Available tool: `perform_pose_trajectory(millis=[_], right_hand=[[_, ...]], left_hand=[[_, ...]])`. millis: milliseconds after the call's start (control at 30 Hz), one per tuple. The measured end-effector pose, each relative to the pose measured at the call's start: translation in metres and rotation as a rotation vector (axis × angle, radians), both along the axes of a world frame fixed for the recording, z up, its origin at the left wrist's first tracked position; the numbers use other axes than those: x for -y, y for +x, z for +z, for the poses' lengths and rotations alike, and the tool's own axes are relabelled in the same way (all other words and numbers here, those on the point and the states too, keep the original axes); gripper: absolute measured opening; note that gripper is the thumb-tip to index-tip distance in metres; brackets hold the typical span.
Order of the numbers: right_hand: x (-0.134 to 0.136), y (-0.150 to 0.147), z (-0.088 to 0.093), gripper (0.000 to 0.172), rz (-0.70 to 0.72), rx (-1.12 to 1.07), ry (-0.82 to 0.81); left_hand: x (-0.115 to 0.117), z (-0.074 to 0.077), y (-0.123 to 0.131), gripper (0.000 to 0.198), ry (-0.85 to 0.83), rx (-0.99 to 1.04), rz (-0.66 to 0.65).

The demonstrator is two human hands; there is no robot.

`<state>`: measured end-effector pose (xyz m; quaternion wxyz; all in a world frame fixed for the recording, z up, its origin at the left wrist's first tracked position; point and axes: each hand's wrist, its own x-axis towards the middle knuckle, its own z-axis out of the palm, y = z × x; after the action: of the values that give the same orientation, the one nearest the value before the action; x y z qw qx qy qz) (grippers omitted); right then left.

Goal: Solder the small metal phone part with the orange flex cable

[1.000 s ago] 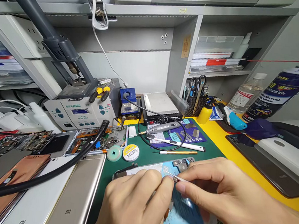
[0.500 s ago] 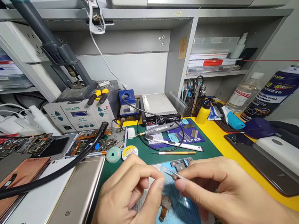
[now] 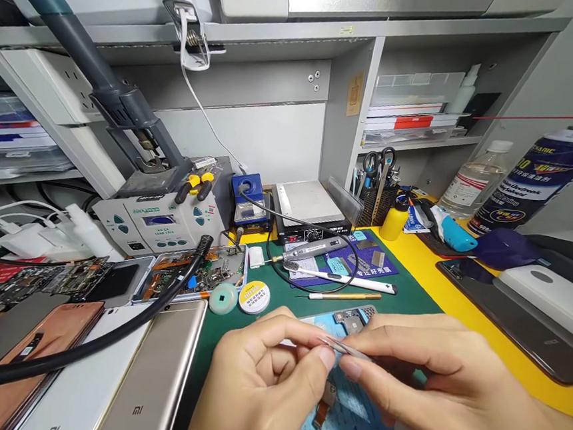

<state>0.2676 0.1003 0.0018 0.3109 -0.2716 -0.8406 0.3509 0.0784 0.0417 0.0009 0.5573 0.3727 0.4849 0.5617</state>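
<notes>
My right hand [image 3: 432, 382] pinches a pair of metal tweezers [image 3: 355, 351] between thumb and fingers. The tweezer tips point left and reach the fingertips of my left hand [image 3: 266, 384]. Thumb and forefinger of that left hand are pressed closely together; anything between them is too small to make out. Beneath both hands lies a light blue work surface [image 3: 353, 425]. On it rests a small metal part with a brown flex cable [image 3: 324, 406], partly covered by my left thumb. A dark phone component [image 3: 351, 320] sits at the far edge, behind my fingers.
Several phones [image 3: 153, 364] lie at the left, crossed by a thick black hose [image 3: 119, 341]. Behind stand a hot-air station [image 3: 160, 224] and a heating plate [image 3: 307, 203]. A toothbrush [image 3: 346, 278] rests on the green mat. A phone [image 3: 508, 321] and spray can [image 3: 540, 177] are right.
My hands have come closer together. The tweezer tips, apart from my left fingertips before, are now at them. The whole view has shifted slightly, so the bench appears further right.
</notes>
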Motion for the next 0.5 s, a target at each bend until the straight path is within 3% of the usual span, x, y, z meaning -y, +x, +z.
perform_pose_trajectory(millis=[300, 500], right_hand=[[-0.0006, -0.001, -0.0019, 0.017, 0.023, -0.031, 0.056], [-0.0003, -0.001, -0.0021, 0.012, 0.006, -0.076, 0.234]], left_hand=[[-0.0002, -0.0022, -0.0026, 0.019, 0.012, 0.023, -0.016], [-0.0016, 0.0007, -0.0013, 0.023, -0.013, 0.024, -0.007]])
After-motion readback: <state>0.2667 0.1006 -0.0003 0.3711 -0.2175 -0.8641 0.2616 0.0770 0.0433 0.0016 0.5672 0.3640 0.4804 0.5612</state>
